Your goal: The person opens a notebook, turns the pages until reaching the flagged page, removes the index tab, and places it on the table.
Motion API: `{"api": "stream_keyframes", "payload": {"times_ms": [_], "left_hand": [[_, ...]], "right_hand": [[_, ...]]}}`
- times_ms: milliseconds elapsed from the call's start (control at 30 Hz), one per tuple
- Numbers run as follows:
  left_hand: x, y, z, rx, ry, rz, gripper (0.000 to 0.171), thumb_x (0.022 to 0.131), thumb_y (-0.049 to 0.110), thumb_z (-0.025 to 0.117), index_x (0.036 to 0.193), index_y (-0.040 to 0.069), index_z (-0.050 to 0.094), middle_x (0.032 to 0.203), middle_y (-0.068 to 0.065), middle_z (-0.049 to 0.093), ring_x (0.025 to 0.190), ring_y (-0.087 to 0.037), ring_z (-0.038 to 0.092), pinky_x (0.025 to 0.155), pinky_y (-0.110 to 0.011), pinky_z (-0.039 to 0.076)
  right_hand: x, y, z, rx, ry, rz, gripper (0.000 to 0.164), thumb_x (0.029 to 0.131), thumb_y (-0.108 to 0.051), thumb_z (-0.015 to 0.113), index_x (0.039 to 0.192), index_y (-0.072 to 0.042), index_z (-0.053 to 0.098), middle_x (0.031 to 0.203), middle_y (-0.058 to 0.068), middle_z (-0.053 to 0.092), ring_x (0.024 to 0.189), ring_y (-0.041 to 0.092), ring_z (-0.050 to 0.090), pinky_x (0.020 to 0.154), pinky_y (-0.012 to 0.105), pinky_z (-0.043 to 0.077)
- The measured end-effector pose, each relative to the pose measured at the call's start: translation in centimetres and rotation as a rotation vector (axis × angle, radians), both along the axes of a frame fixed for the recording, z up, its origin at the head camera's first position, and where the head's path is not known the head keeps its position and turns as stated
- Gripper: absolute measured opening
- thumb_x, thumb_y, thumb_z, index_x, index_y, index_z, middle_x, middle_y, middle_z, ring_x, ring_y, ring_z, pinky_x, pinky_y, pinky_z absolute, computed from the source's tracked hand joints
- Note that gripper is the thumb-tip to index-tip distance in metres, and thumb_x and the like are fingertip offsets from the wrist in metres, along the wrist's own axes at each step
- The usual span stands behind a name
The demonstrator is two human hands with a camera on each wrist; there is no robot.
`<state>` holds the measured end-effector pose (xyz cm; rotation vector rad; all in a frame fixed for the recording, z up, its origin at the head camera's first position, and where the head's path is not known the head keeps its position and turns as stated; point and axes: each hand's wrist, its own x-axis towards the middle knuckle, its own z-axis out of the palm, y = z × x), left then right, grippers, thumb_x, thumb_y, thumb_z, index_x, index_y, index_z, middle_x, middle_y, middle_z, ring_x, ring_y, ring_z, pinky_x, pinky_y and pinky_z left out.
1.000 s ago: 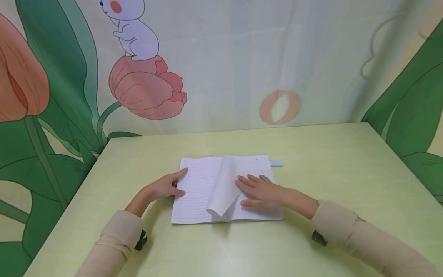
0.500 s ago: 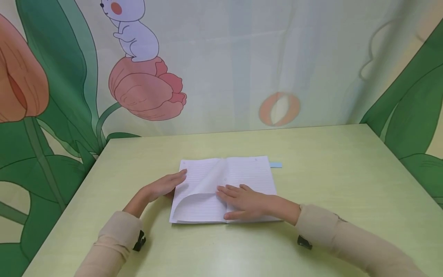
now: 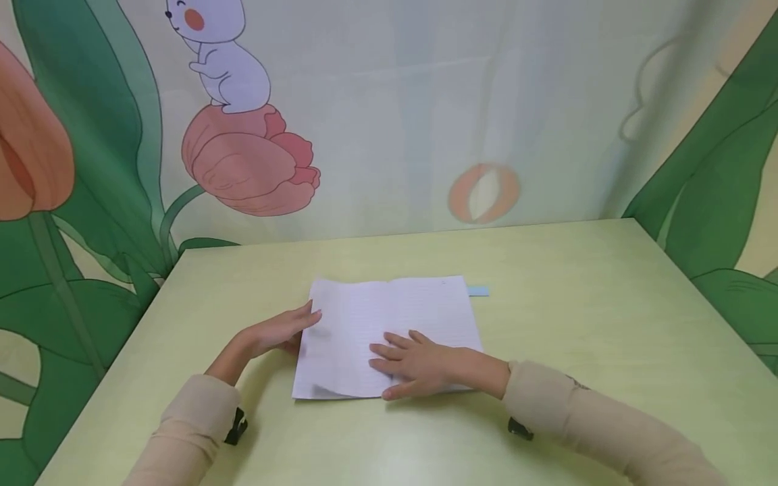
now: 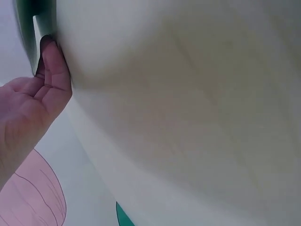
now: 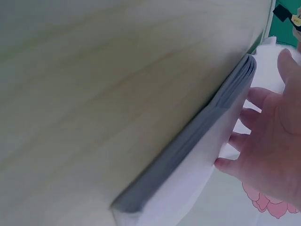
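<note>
A lined notebook [image 3: 434, 307] lies spread on the table, a pale blue tab [image 3: 478, 291] sticking out past its right edge. One page [image 3: 340, 344] is turned over to the left, its near edge still slightly raised. My left hand [image 3: 276, 332] grips the notebook's left edge, and in the left wrist view its fingers [image 4: 54, 66] curl under the green cover [image 4: 28, 33]. Across the lower middle of the pages rests my right hand [image 3: 422, 364], fingers spread. The right wrist view shows the stacked page edges [image 5: 178, 150] beside that hand.
The pale yellow-green table [image 3: 547, 283] extends around the notebook on all sides. Behind it hangs a cloth backdrop [image 3: 377, 135] printed with flowers, leaves and a white animal. A black device [image 3: 236, 426] hangs under the left cuff, another [image 3: 520, 428] under the right.
The page that was curled up near the middle has swung over to the left side and lies nearly flat. My right hand has moved left and toward me; the left hand stays at the edge.
</note>
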<state>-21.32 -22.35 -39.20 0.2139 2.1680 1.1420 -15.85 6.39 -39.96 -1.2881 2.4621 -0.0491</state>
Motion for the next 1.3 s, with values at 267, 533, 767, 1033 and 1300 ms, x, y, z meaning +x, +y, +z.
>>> {"api": "stream_keyframes", "payload": {"times_ms": [267, 533, 767, 1033, 1300], "left_hand": [[0.2, -0.4, -0.8, 0.012, 0.059, 0.024, 0.101, 0.085, 0.013, 0.064, 0.144, 0.017, -0.018, 0.132, -0.028, 0.033, 0.093, -0.025, 0.054, 0.075, -0.034, 0.046], [0.1, -0.4, -1.2, -0.065, 0.197, -0.06, 0.082, 0.082, 0.005, 0.065, 0.146, 0.008, 0.014, 0.125, -0.019, 0.04, 0.094, -0.025, 0.044, 0.073, -0.031, 0.04], [0.0, -0.3, -1.1, -0.074, 0.213, -0.074, 0.082, 0.082, 0.005, 0.066, 0.146, 0.007, 0.015, 0.136, -0.022, 0.032, 0.102, -0.025, 0.042, 0.079, -0.032, 0.039], [-0.1, -0.1, -0.8, -0.139, 0.227, -0.07, 0.08, 0.081, 0.005, 0.067, 0.145, 0.009, 0.02, 0.101, -0.012, 0.044, 0.085, -0.022, 0.042, 0.069, -0.031, 0.036], [-0.1, 0.0, -1.1, -0.155, 0.227, -0.055, 0.079, 0.081, 0.006, 0.067, 0.145, 0.01, 0.022, 0.11, -0.012, 0.042, 0.093, -0.023, 0.041, 0.074, -0.032, 0.034]], "right_hand": [[-0.5, 0.3, -0.1, -0.032, -0.039, -0.008, 0.066, 0.092, -0.055, 0.037, 0.146, -0.019, 0.022, 0.151, -0.001, 0.009, 0.137, 0.022, 0.0, 0.105, 0.052, 0.008], [-3.8, 3.8, 0.2, -0.092, -0.043, -0.183, 0.067, 0.094, -0.048, 0.039, 0.145, -0.009, 0.021, 0.15, 0.009, 0.012, 0.137, 0.029, 0.004, 0.102, 0.058, 0.008], [-7.0, 6.8, 0.2, -0.086, 0.019, -0.31, 0.069, 0.094, -0.045, 0.041, 0.144, -0.002, 0.02, 0.149, 0.016, 0.015, 0.135, 0.034, 0.008, 0.098, 0.064, 0.01], [-8.9, 9.5, 0.6, -0.048, 0.063, -0.396, 0.07, 0.092, -0.045, 0.045, 0.143, -0.002, 0.024, 0.149, 0.015, 0.016, 0.136, 0.034, 0.008, 0.097, 0.065, 0.006], [-9.1, 10.3, 0.4, -0.009, 0.067, -0.413, 0.066, 0.093, -0.048, 0.042, 0.142, -0.005, 0.03, 0.149, 0.015, 0.015, 0.135, 0.037, 0.005, 0.097, 0.065, 0.006]]}}
